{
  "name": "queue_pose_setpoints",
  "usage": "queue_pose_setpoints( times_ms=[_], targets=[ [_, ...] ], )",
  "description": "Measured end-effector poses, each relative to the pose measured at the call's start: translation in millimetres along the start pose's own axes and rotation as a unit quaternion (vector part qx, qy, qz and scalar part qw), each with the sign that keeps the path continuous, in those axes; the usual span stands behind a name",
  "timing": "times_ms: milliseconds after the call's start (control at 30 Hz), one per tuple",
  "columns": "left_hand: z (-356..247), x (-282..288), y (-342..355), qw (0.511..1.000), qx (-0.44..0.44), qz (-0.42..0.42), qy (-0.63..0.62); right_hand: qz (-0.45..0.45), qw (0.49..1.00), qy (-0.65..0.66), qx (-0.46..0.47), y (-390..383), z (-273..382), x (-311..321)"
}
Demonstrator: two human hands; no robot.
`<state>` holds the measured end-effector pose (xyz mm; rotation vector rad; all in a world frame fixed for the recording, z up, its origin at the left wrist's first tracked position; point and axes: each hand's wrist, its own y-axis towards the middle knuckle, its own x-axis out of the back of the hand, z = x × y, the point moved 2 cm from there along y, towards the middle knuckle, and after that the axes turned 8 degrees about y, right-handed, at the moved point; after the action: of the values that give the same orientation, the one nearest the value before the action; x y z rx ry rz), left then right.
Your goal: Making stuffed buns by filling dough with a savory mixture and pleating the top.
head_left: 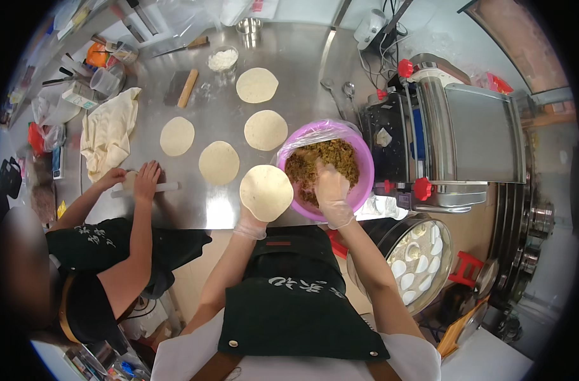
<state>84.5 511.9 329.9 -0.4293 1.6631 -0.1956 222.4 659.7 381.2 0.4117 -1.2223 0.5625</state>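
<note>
My left hand (250, 225), in a clear plastic glove, holds a round flat dough wrapper (266, 192) from below; the wrapper hides most of its fingers. Beside it stands a pink-purple bowl (365, 166) of brown-green chopped filling (338, 154). My right hand (333, 192), also gloved, reaches into this bowl. Its fingers are drawn together in the filling, with the tips partly hidden. Clear plastic film (315, 134) lies over the bowl's far left rim. Several more dough rounds lie on the steel table, among them a near one (218, 162) and a farther one (265, 130).
A co-worker's hands (143, 180) work a rolling pin (166, 187) over dough at the left. A roller machine (423, 133) stands to the right. Below it, a round steamer (446, 263) holds white pieces. Spoons (348, 91), a scraper (186, 89) and a cloth (109, 130) lie on the table.
</note>
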Motion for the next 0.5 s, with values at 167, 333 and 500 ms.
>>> queue_pose_setpoints(
  times_ms=[167,333,500],
  targets=[
    [11.4,18.7,8.3,0.995,-0.034,-0.052,0.076,-0.017,0.997,-0.067,-0.027,7.5,-17.4,-1.8],
    [15.7,15.9,5.4,0.992,-0.056,-0.049,0.103,0.034,0.994,0.088,-0.061,10.5,-46.9,-21.7],
    [16.3,0.1,3.2,0.999,-0.033,-0.015,0.020,0.060,0.978,0.188,-0.069,0.6,-51.7,-43.2]
  ],
)
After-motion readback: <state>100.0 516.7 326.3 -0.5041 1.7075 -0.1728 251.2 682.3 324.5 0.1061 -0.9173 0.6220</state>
